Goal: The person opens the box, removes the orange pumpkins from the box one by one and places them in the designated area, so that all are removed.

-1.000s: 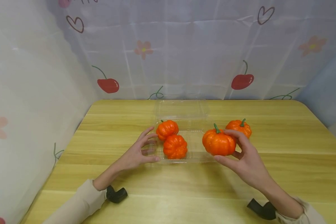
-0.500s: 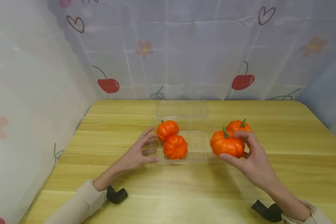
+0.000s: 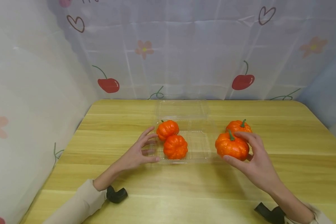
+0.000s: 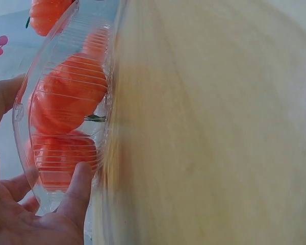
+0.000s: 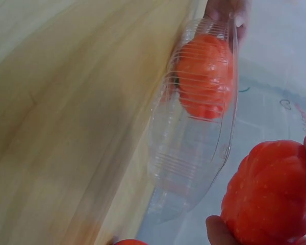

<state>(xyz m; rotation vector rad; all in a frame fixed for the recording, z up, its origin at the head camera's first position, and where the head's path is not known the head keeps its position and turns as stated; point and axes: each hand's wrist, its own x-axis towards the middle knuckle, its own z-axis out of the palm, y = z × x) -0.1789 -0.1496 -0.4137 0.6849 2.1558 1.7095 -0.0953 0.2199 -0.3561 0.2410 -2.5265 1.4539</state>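
Note:
My right hand [image 3: 259, 161] holds an orange toy pumpkin [image 3: 230, 148] with a green stem, thumb low at its near side and fingers over its right side. In the right wrist view this pumpkin [image 5: 270, 194] appears beside the clear container's right end. The clear plastic clamshell container [image 3: 197, 152] lies with its lid tipped back. Inside its left part are two more pumpkins, one at the back [image 3: 167, 130] and one in front [image 3: 175, 147] with its underside up. My left hand [image 3: 135, 152] rests spread against the container's left end, thumb at the front wall [image 4: 66, 201].
Another toy pumpkin [image 3: 238, 125] stands on the table right of the container, partly hidden behind the held one. The wooden table [image 3: 168, 193] ends at a printed curtain [image 3: 184, 62]. Black curved wrist pieces [image 3: 116, 195] sit below each forearm.
My right hand has moved right and slightly down with its pumpkin, away from over the container's right part towards the pumpkin on the table. The left hand and container stay put.

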